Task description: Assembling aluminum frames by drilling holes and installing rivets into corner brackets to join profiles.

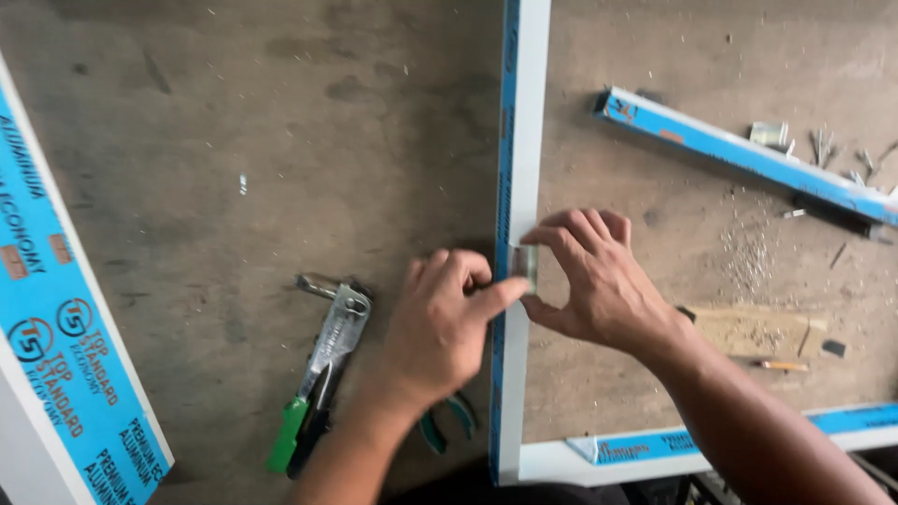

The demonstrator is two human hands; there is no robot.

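White aluminium frame bar with blue protective film (520,140), running near to far across the dusty brown surface (281,140). Small silvery metal clip (526,263) against the bar's middle, pinched between the left hand (440,323) thumb and the right hand (589,276) fingertips, both hands closed on it. Green-handled hand riveter (323,374) lying left of the left hand, teal-handled pliers (447,421) partly hidden under that wrist. Second blue-filmed bar (739,150) far right, loose screws (823,145) beside it, wooden block (753,332) near the right forearm.
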